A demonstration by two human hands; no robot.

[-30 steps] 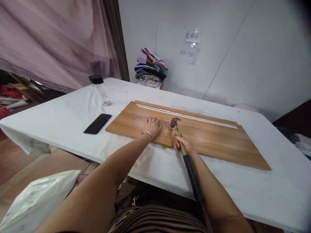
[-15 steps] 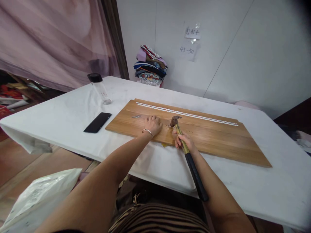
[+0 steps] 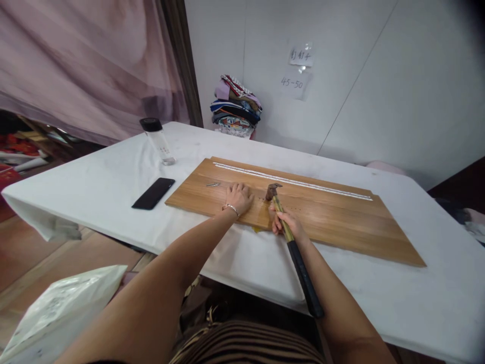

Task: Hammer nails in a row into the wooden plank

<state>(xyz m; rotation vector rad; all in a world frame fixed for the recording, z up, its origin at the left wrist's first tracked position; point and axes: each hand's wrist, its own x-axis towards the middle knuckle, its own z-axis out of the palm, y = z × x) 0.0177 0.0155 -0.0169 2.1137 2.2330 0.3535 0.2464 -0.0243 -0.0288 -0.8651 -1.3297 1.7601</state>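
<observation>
A wooden board [image 3: 348,227] lies across the table, with two white strips along its far side. My left hand [image 3: 239,197] rests flat on the board, palm down, fingers stretched out. My right hand [image 3: 288,225] grips a claw hammer [image 3: 287,233] by its yellow shaft, above the dark lower grip. The rusty hammer head is over the board, just right of my left hand. Several loose nails [image 3: 212,184] lie on the board left of that hand. A row of small dark marks [image 3: 294,208] shows to the right of the hammer.
A black phone [image 3: 153,193] and a clear bottle [image 3: 160,144] with a dark lid stand left of the board on the white-covered table [image 3: 94,177]. Folded cloths [image 3: 235,108] are stacked at the back by the wall. A white plastic bag [image 3: 68,308] sits low at left.
The hammer head has tilted slightly, its claw now showing at a different angle. My left hand stays in place on the board. The whole view has shifted down a little.
</observation>
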